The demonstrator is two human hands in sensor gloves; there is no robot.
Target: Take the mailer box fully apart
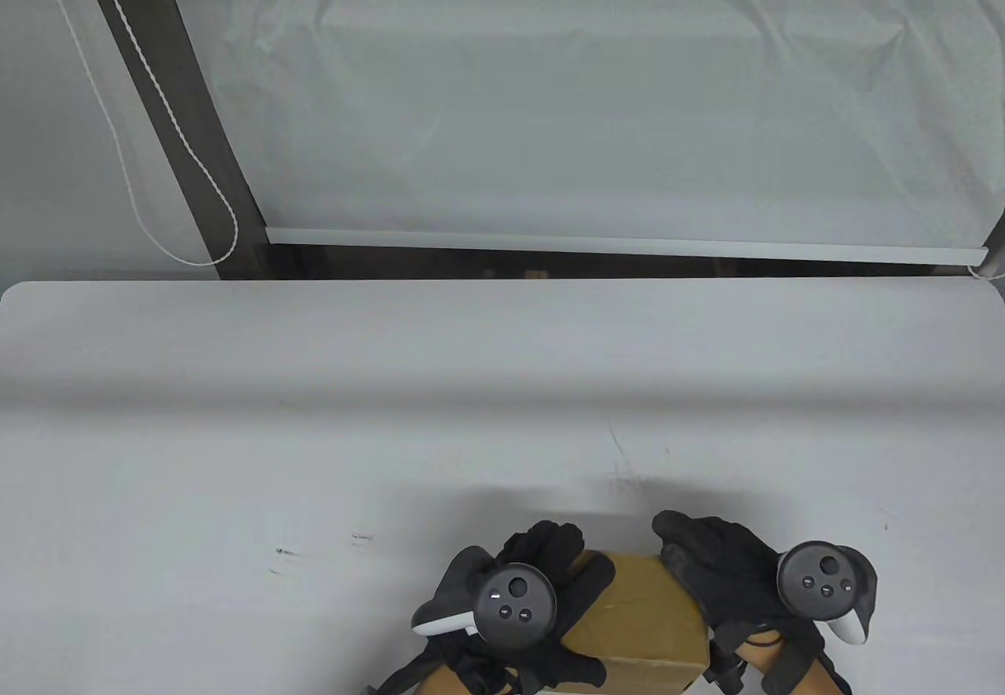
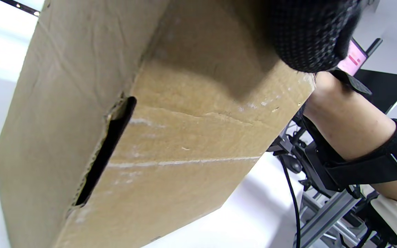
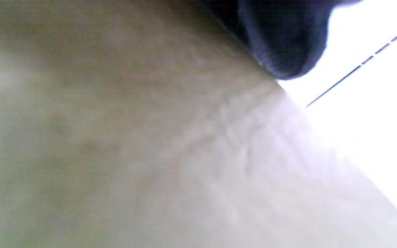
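1. Table view: I see the mailer box (image 1: 640,616) at the bottom centre of the frame, low over the white tabletop (image 1: 314,428). My left hand (image 1: 542,601) grips its left side, fingers curled over the top edge; my right hand (image 1: 718,569) grips the right side the same way — a tracker on the back of each.
2. Left wrist view: the brown cardboard fills the left and centre, tilted, a dark slot (image 2: 107,150) cut along one fold. Gloved fingers (image 2: 310,34) press on its upper right corner.
3. Right wrist view: blurred — cardboard fills most of the frame, with a dark gloved fingertip (image 3: 284,38) touching its edge at the top.
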